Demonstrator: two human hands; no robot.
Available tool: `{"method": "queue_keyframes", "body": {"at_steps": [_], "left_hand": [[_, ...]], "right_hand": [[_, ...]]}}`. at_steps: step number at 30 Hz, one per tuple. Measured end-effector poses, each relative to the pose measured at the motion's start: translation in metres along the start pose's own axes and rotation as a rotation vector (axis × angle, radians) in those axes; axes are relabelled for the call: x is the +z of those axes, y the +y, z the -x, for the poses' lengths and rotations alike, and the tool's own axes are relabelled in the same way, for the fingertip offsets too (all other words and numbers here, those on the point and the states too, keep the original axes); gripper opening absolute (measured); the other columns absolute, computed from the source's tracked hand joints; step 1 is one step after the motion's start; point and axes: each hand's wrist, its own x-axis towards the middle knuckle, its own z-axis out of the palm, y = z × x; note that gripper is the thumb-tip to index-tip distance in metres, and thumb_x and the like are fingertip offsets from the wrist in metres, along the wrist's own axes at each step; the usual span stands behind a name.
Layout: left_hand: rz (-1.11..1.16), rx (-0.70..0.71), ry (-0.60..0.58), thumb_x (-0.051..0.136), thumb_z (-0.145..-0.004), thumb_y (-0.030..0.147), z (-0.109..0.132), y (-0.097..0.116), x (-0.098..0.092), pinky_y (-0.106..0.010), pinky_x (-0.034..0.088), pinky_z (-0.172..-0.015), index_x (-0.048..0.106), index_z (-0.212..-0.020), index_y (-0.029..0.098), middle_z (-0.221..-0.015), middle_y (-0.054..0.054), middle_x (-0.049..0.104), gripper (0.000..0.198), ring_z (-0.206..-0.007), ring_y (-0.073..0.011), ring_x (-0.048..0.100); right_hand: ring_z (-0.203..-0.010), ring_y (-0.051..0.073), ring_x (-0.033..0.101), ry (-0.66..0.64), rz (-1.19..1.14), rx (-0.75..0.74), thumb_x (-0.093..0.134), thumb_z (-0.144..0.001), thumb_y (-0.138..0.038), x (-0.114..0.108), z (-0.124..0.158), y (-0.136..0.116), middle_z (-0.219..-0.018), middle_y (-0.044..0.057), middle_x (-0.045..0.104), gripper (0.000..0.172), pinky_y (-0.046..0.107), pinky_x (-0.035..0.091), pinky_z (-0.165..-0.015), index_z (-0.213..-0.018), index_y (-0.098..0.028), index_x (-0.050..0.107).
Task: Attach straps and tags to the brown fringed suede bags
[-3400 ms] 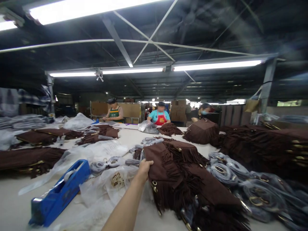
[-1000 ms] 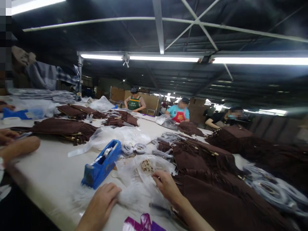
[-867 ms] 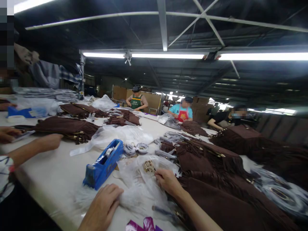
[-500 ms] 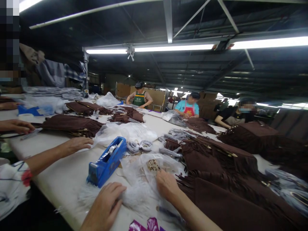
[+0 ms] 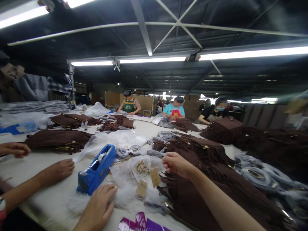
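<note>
Crowded tabletop (image 5: 141, 126), brown fringed bags (image 5: 204, 154) everywhere: right hand (image 5: 176, 163) pinches strung paper tags (image 5: 156, 177) above the plastic bag (image 5: 131, 165), left hand (image 5: 97, 208) spread flat on its near edge. Pulling tags out, I reckon; wants gentle untangling

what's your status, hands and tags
Left hand flat on plastic bags. Right hand pinched shut, tan tags dangling below. Co-worker's hand near blue tape dispenser.
</note>
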Motion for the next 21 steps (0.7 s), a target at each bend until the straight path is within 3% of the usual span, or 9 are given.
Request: {"method": "queue_keyframes", "body": {"at_steps": [2, 4, 7, 10, 12, 14, 16, 18, 21], "left_hand": [[0.035, -0.016, -0.010, 0.051, -0.077, 0.021, -0.013, 0.011, -0.005, -0.046, 0.047, -0.103, 0.068, -0.114, 0.024, -0.122, -0.008, 0.067, 0.042, -0.115, -0.0278, 0.059], [0.140, -0.043, -0.018, 0.048, -0.076, 0.019, -0.034, 0.037, -0.014, -0.048, 0.042, -0.108, 0.065, -0.121, 0.021, -0.129, -0.009, 0.062, 0.049, -0.122, -0.0279, 0.055], [0.429, -0.075, -0.068, 0.046, -0.078, 0.021, -0.077, 0.095, -0.024, -0.046, 0.036, -0.112, 0.057, -0.130, 0.017, -0.137, -0.010, 0.056, 0.053, -0.129, -0.0264, 0.048], [0.710, -0.063, -0.145, 0.052, -0.077, 0.023, -0.116, 0.156, -0.018, -0.044, 0.036, -0.110, 0.053, -0.132, 0.016, -0.138, -0.011, 0.054, 0.055, -0.128, -0.0266, 0.047], [0.913, -0.025, -0.248, 0.056, -0.076, 0.025, -0.131, 0.188, -0.008, -0.038, 0.043, -0.100, 0.059, -0.119, 0.015, -0.120, -0.010, 0.064, 0.044, -0.112, -0.0243, 0.056], [1.130, -0.034, -0.443, 0.057, -0.080, 0.034, -0.133, 0.213, 0.002, -0.031, 0.049, -0.079, 0.063, -0.094, 0.014, -0.084, -0.004, 0.065, 0.026, -0.080, -0.0173, 0.061], [1.301, -0.102, -0.652, 0.057, -0.082, 0.044, -0.127, 0.229, 0.008, -0.024, 0.044, -0.058, 0.056, -0.077, 0.015, -0.059, 0.004, 0.048, 0.029, -0.054, -0.0098, 0.047], [1.372, -0.166, -0.805, 0.060, -0.081, 0.049, -0.120, 0.242, 0.009, -0.019, 0.036, -0.048, 0.051, -0.075, 0.017, -0.052, 0.010, 0.036, 0.033, -0.045, -0.0062, 0.034], [1.319, -0.127, -0.912, 0.061, -0.080, 0.049, -0.113, 0.264, 0.011, -0.017, 0.029, -0.042, 0.052, -0.076, 0.017, -0.049, 0.011, 0.034, 0.033, -0.041, -0.0051, 0.027]], "right_hand": [[-0.050, 0.007, 0.055, -0.014, -0.052, -0.037, 0.072, -0.066, -0.029, -0.004, 0.007, -0.008, -0.062, -0.003, 0.060, 0.025, 0.018, 0.049, -0.048, -0.067, -0.019, 0.049], [-0.053, 0.008, 0.059, -0.039, -0.077, -0.062, 0.077, -0.064, -0.030, -0.008, 0.015, -0.016, -0.062, -0.004, 0.062, 0.030, 0.020, 0.052, -0.052, -0.072, -0.019, 0.050], [-0.054, 0.010, 0.062, -0.096, -0.073, -0.074, 0.082, -0.061, -0.031, -0.010, 0.033, -0.025, -0.060, -0.005, 0.062, 0.036, 0.021, 0.053, -0.052, -0.078, -0.018, 0.053], [-0.055, 0.010, 0.063, -0.145, -0.049, -0.097, 0.082, -0.063, -0.034, -0.012, 0.057, -0.031, -0.064, -0.004, 0.064, 0.037, 0.020, 0.053, -0.050, -0.083, -0.018, 0.055], [-0.052, 0.009, 0.061, -0.161, -0.023, -0.106, 0.080, -0.066, -0.034, -0.018, 0.076, -0.035, -0.064, -0.004, 0.065, 0.033, 0.018, 0.051, -0.047, -0.083, -0.018, 0.057], [-0.047, 0.008, 0.058, -0.165, 0.001, -0.101, 0.078, -0.068, -0.032, -0.028, 0.100, -0.037, -0.059, -0.004, 0.064, 0.028, 0.015, 0.047, -0.042, -0.081, -0.017, 0.058], [-0.042, 0.006, 0.053, -0.178, 0.022, -0.063, 0.077, -0.069, -0.030, -0.043, 0.127, -0.035, -0.054, -0.006, 0.061, 0.024, 0.014, 0.044, -0.039, -0.079, -0.016, 0.061], [-0.041, 0.005, 0.050, -0.186, 0.023, -0.013, 0.077, -0.068, -0.027, -0.060, 0.156, -0.030, -0.055, -0.006, 0.060, 0.021, 0.013, 0.042, -0.038, -0.078, -0.015, 0.063], [-0.041, 0.002, 0.045, -0.193, -0.027, 0.034, 0.077, -0.066, -0.023, -0.082, 0.199, -0.018, -0.061, -0.004, 0.064, 0.019, 0.012, 0.034, -0.036, -0.079, -0.013, 0.067]]}}
